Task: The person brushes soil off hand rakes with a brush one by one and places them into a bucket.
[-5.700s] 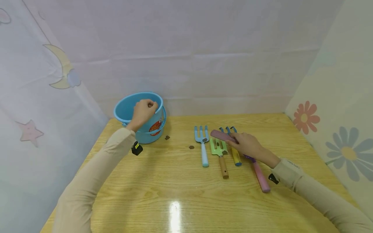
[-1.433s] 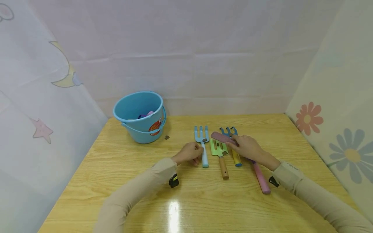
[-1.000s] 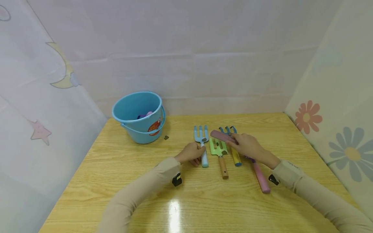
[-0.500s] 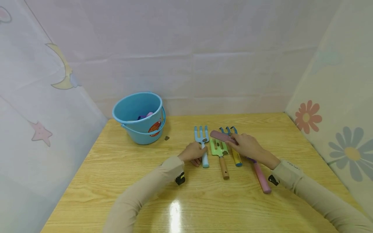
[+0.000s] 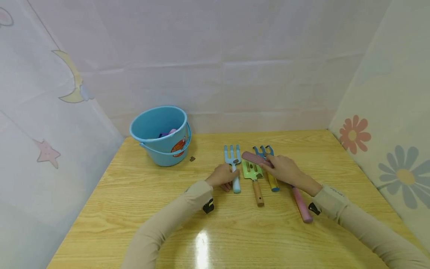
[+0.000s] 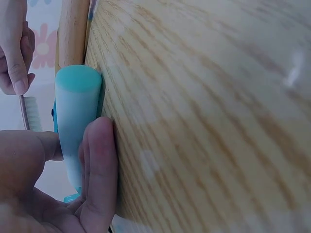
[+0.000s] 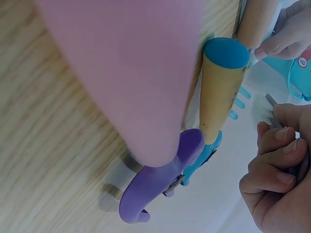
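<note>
My left hand grips the handle of a light blue hand fork, thumb on one side and fingers on the other. The fork lies on the table, tines away from me, a brown bit of dirt on its head. My right hand holds a mauve brush over the other tools; its pale bristles show in the left wrist view. Under the brush lies a green slotted hand fork with a wooden handle. Beside it are a blue cultivator with a yellow handle and a purple tool with a pink handle.
A blue bucket stands at the back left of the wooden table, with purple and pink items inside. A brown bit of dirt lies beside it. Printed cloth walls enclose the back and sides.
My left hand has come from over the bucket to the light blue fork's handle and gripped it. Purple and pink items now show in the bucket. The right hand with the brush has stayed nearly still.
</note>
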{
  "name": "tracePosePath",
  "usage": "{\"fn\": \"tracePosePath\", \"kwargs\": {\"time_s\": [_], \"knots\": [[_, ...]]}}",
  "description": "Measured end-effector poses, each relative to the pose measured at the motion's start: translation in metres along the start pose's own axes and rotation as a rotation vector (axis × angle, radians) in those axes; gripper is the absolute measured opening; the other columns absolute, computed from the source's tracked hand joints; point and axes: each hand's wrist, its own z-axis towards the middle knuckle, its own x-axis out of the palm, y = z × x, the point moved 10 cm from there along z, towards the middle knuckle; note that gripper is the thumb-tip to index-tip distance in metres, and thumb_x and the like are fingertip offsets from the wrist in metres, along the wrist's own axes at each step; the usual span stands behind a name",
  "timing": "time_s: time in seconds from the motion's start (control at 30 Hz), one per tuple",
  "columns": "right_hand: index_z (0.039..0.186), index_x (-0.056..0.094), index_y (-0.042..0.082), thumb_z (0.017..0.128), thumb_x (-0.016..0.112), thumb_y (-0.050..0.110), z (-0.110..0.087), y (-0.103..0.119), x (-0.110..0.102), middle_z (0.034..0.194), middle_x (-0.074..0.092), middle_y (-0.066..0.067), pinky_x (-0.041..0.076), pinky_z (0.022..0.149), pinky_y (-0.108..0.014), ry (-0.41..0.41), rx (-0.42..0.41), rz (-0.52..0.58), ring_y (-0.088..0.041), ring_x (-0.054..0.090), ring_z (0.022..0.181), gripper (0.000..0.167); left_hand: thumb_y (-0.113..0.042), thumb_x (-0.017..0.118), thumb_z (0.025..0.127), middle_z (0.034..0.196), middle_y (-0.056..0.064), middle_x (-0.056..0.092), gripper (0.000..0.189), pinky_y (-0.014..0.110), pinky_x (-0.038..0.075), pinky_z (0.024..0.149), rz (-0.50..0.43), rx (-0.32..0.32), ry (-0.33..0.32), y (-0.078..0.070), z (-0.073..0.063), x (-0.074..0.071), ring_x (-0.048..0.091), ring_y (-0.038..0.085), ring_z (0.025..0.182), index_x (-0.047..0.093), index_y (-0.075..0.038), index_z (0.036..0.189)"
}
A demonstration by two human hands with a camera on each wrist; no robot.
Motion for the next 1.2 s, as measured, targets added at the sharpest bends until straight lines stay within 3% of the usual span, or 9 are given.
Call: {"fn": "tracePosePath", "kwargs": {"time_s": [0.27,0.57,0.9,1.2], "knots": [[0.079,0.05,0.012,0.099,0.061,0.03,0.0,0.002,0.0,0.052,0.031,0.005,0.022,0.043,-0.022,-0.011,-0.006,-0.015,-0.007,0.026,0.043,0.03,-0.028,0.054,0.102,0.057,0.014,0.063,0.045,0.033,0.053,0.043,0.04,-0.015,0.002,0.0,0.004,0.002,0.061,0.019,0.041,0.062,0.001,0.069],[0.078,0.05,0.012,0.099,0.061,0.03,0.001,0.003,0.0,0.053,0.033,0.005,0.024,0.043,-0.023,-0.009,-0.007,-0.007,-0.007,0.028,0.043,0.03,-0.028,0.056,0.099,0.054,0.013,0.063,0.045,0.031,0.053,0.043,0.174,-0.088,0.0,-0.003,0.01,-0.002,0.063,0.02,0.042,0.063,0.002,0.068],[0.078,0.051,0.011,0.1,0.06,0.031,0.0,0.001,0.0,0.053,0.035,0.004,0.024,0.042,-0.023,-0.01,-0.001,-0.003,-0.007,0.029,0.043,0.03,-0.032,0.06,0.096,0.06,0.012,0.065,0.036,0.034,0.054,0.046,0.205,-0.088,-0.042,-0.006,0.008,-0.014,0.065,0.02,0.046,0.061,-0.003,0.075],[0.078,0.051,0.011,0.099,0.061,0.03,-0.001,0.001,0.001,0.053,0.036,0.004,0.024,0.042,-0.023,-0.01,-0.003,-0.003,-0.007,0.029,0.043,0.03,-0.037,0.055,0.098,0.06,0.004,0.059,0.04,0.025,0.045,0.043,0.346,-0.062,-0.114,-0.006,0.006,-0.019,0.056,0.012,0.045,0.055,-0.01,0.069]]}}
